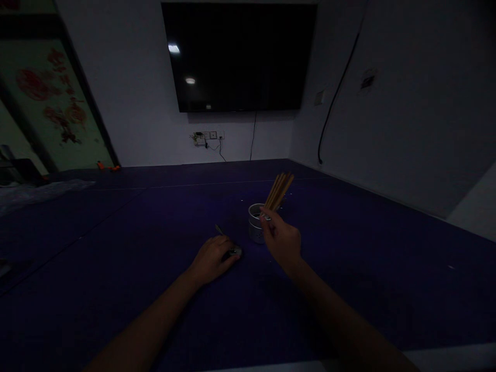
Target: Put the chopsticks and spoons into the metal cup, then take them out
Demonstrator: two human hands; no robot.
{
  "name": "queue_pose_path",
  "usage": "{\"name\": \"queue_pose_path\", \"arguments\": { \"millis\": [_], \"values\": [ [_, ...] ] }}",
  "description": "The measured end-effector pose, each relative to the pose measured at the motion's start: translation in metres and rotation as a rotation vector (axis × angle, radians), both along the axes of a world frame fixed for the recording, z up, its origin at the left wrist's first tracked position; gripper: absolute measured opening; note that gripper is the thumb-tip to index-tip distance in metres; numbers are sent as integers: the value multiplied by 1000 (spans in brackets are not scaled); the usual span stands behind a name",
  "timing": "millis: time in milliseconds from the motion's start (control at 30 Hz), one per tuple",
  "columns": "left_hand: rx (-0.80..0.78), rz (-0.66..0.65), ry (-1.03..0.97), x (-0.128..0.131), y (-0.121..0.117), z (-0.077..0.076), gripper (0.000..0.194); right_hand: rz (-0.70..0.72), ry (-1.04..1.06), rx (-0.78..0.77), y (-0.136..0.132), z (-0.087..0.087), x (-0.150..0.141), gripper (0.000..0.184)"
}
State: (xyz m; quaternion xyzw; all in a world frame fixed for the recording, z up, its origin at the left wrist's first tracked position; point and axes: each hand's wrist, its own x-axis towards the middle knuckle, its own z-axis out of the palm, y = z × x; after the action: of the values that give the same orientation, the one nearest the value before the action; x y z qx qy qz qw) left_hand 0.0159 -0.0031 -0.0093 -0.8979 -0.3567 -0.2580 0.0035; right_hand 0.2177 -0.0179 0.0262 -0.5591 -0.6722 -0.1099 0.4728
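A bundle of several wooden chopsticks (278, 191) is pinched in my right hand (284, 238). They lean to the upper right, with their lower ends at the rim of a round metal utensil holder (256, 231). Whether those ends are inside the holder is hard to make out. To the left, my left hand (213, 257) lies low on the table with its fingers curled over what looks like a metal spoon (236, 251). A thin handle pokes out beyond the knuckles, and a shiny rounded end shows by the thumb. The palm hides the rest.
A dark purple surface (163, 310) spreads beneath everything, with small pale bits behind the holder. Clear plastic wrap (42, 192) and an orange object (108, 167) are at the far left. A television (240, 57) hangs on the wall above sockets (211, 135).
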Motion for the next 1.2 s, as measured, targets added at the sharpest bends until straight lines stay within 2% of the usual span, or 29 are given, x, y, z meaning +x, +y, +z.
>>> {"name": "queue_pose_path", "arguments": {
  "millis": [67, 167, 300, 400, 867, 1200],
  "values": [
    [9, 3, 13, 0, 0, -1, 16, 119, -95, -11, -2, -2, -5, 33],
    [19, 2, 17, -1, 2, -3, 16, 269, -291, -167, -4, -3, -14, 30],
    [16, -17, 25, -2, 4, -5, 14, 299, -470, -431, -4, -2, -21, 27],
    [11, -19, 39, -3, 5, -5, 13, 285, -512, -525, -2, -3, -22, 26],
    [50, 23, 45, -3, 6, -6, 18, 130, -547, -577, 2, -14, -20, 30],
    [30, 67, 51, -2, 4, -4, 17, 165, -528, -613, -1, -13, -20, 25]
  ]
}}
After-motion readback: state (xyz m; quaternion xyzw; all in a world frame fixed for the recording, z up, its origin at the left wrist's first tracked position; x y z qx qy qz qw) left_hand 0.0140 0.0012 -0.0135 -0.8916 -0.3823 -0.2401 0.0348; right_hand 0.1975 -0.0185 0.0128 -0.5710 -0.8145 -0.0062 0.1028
